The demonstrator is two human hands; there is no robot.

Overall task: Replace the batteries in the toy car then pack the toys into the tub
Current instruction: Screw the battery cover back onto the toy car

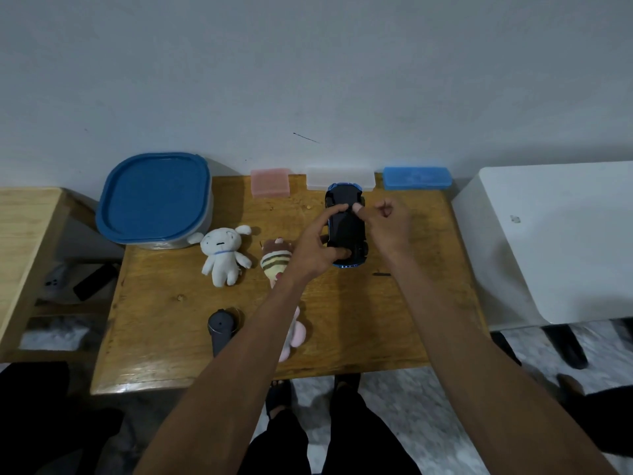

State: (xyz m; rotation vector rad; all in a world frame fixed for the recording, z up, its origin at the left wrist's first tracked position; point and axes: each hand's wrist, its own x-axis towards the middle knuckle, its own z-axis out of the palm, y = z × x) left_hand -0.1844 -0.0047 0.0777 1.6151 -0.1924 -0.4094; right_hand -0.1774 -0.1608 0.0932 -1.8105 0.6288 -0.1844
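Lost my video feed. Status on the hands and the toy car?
Left hand gripping the upturned toy car on the table. Right hand thumb at its underside. Tub lidded; plush toys unpacked.

No text, label, brand, number or sign can be read anywhere here.

Small wooden table (pixel 164 323) against the wall; landmark is the blue-lidded tub (pixel 154 200) at its far left corner. Just right of the tub along the wall edge: pink case (pixel 270 182), clear case (pixel 339 177), blue case (pixel 416 177). Nearer than the tub lie a white plush (pixel 222 255), a striped plush (pixel 276 260) and a dark remote (pixel 221 332); the toy car (pixel 346 221) sits upside down, well right of the tub.
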